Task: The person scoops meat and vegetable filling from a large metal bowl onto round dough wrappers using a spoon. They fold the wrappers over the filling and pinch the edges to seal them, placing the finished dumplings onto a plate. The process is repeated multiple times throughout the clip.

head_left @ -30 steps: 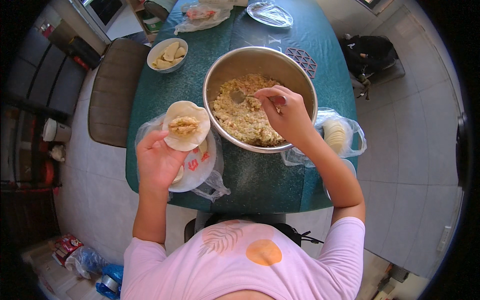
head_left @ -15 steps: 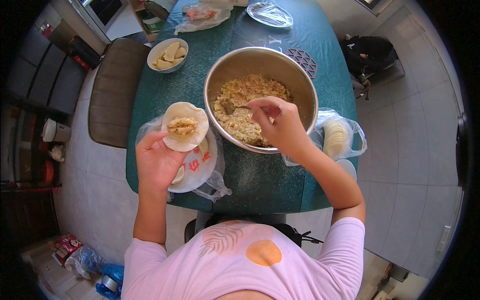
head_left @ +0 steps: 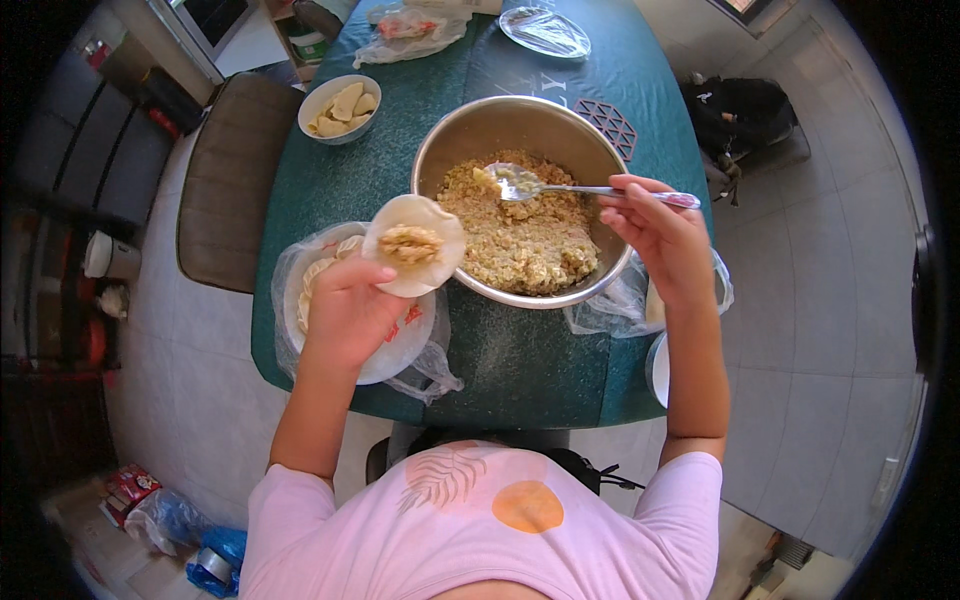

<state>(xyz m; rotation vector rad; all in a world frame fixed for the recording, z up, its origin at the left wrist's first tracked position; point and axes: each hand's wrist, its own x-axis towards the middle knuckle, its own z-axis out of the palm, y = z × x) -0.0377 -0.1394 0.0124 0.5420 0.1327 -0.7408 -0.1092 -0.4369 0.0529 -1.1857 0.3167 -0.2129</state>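
Note:
My left hand (head_left: 350,312) pinches the edge of a round dumpling wrapper (head_left: 445,262), with a small heap of filling (head_left: 408,245) on its middle. The wrapper overlaps the left rim of a large steel bowl (head_left: 545,120). Chopped filling (head_left: 540,245) lies in that bowl. Above it, my right hand (head_left: 660,230) grips a metal spoon (head_left: 580,189) by its patterned handle; a little filling clings to the spoon's tip. Beneath my left hand, a white plate (head_left: 385,362) on a plastic bag carries folded dumplings (head_left: 312,283), partly covered by the hand.
A white bowl of cut dough pieces (head_left: 345,110) stands at the far left. Behind my right forearm are a plastic bag (head_left: 610,305) and a small white bowl (head_left: 657,368). A lattice trivet (head_left: 608,125), a wrapped plate (head_left: 545,32) and another bag (head_left: 410,35) lie farther back.
My left hand has moved right with the wrapper, up to the steel bowl's rim. My right hand has drawn back to the right, lifting the spoon from the filling.

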